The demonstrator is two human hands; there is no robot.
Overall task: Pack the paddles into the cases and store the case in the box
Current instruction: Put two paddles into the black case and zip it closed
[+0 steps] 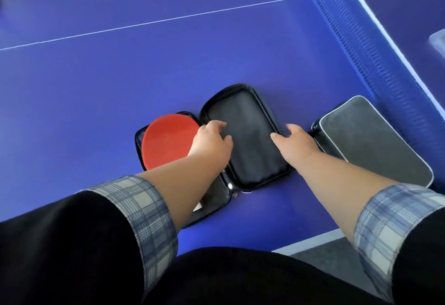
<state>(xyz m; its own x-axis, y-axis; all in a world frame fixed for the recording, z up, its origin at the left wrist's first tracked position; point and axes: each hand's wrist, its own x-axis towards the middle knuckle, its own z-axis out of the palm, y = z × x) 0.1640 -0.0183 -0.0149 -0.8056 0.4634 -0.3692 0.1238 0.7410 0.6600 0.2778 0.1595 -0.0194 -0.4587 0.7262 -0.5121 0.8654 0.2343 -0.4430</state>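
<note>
A black zip case (250, 140) lies spread wide on the blue table-tennis table. A red-faced paddle (166, 143) lies in its left half; my left forearm hides the handle. The right half is the flap, dark and bare inside. My left hand (212, 143) rests at the hinge, fingers curled over the flap's left edge. My right hand (293, 143) is at the flap's right rim, fingers spread and touching it. A second case (370, 140), grey with white piping, lies closed to the right. No box that I can identify is in view.
The table net (361, 46) with its white top band runs diagonally along the right, just beyond the grey case. A pale translucent object (438, 39) sits behind the net at the right edge. The table's near edge (310, 242) is close to my body.
</note>
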